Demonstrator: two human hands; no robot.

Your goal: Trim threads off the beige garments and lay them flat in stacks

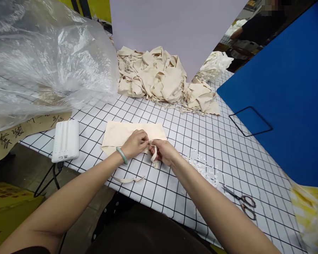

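I am pinching a narrow cream fabric strip (154, 155) with my left fingers (143, 137) and right fingers (157, 142) close together, the flat cream cloth (122, 130) lying beneath and beyond them, and small, near-touching grips should be giving me best control.

Clear plastic (76, 53) billows over the left of the checked counter (198, 135), just beyond handwritten brown paper (38, 123) and a white power bank (65, 141) with a black cable (53, 173). A lilac panel (169, 28) stands behind, a blue panel (286, 84) right, a yellow crate (13, 215) lower left.
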